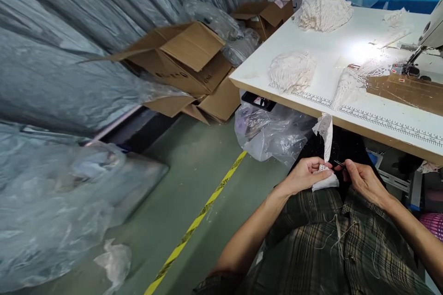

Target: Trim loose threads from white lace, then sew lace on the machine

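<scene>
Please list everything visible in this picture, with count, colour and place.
table: one, white, upper right
lace piles: three large, cream, on the table
lace strip: one, white, hanging off the table edge
small tool: one, dark, beside the lace strip's lower end
sewing machine: one, white, far right edge
cardboard boxes: several, brown, by the wall
plastic bag: one, clear, under the table
floor line: one, yellow, on green floor
left hand: holds the lace strip
right hand: holds the small tool
</scene>
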Demonstrator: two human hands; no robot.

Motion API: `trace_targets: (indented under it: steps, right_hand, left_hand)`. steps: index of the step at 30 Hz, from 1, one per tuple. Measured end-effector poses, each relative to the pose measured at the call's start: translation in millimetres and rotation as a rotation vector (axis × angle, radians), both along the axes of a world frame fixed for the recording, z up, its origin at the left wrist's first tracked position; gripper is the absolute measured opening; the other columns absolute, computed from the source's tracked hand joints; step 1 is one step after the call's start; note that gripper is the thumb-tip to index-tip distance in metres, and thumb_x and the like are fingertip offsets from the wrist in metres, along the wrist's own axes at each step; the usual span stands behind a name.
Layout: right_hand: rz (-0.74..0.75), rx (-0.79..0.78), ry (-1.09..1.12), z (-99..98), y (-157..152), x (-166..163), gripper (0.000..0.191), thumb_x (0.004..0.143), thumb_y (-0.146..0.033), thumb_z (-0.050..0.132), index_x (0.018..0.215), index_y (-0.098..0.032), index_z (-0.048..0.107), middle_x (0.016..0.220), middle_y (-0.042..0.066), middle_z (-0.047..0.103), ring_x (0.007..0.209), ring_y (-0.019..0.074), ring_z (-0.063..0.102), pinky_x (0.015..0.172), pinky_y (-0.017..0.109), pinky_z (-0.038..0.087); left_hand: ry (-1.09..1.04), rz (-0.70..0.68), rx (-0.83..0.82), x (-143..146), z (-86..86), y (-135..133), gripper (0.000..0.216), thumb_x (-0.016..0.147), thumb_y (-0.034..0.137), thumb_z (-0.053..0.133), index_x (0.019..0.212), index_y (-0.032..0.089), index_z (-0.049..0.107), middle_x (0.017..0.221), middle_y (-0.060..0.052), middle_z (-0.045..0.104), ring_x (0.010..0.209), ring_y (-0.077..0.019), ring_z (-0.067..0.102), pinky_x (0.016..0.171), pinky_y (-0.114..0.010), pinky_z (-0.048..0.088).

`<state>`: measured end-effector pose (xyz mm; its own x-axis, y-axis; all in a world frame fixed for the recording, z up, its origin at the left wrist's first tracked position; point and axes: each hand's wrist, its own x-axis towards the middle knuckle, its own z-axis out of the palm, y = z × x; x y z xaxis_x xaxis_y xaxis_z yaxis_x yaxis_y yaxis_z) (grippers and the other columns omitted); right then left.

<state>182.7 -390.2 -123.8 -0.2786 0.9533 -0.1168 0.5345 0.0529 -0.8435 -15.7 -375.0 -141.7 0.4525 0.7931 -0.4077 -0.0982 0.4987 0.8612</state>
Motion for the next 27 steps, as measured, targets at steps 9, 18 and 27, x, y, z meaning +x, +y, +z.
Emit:
trace_targets:
  steps: [9, 18, 27]
  right_hand:
    - [0.134, 0.082, -0.091, -7.0, 7, -12, 0.061, 0.097, -0.061, 0.025, 0.07, -0.02, 0.06, 0.057, 0.0, 0.052, 0.053, 0.0142, 0.045, 0.052, 0.026, 0.034]
    - [0.103, 0.059, -0.061, -4.7, 5, -16, 0.054, 0.097, -0.06, 0.027, 0.075, -0.02, 0.058, 0.054, -0.003, 0.046, 0.048, 0.0133, 0.041, 0.05, 0.026, 0.032]
    - [0.117, 0.088, -0.064, -2.4, 2, -23, 0.053, 0.097, -0.061, 0.026, 0.062, -0.023, 0.038, 0.054, -0.003, 0.042, 0.049, 0.0124, 0.037, 0.049, 0.027, 0.028]
  left_hand:
    - [-0.019, 0.067, 0.034, -2, 1.1, -10, 0.05, 0.062, 0.057, 0.083, 0.079, 0.011, 0.07, 0.065, 0.001, 0.064, 0.059, -0.007, 0.052, 0.058, -0.02, 0.037]
    - [0.023, 0.058, 0.086, -9, 5.3, -10, 0.05, 0.066, 0.058, 0.08, 0.084, 0.012, 0.071, 0.07, -0.001, 0.065, 0.06, -0.0088, 0.053, 0.058, -0.022, 0.036]
    - [0.051, 0.006, 0.105, -9, 12.7, -5, 0.049, 0.065, 0.059, 0.079, 0.076, 0.013, 0.067, 0.061, 0.003, 0.056, 0.053, -0.0059, 0.043, 0.051, -0.021, 0.028]
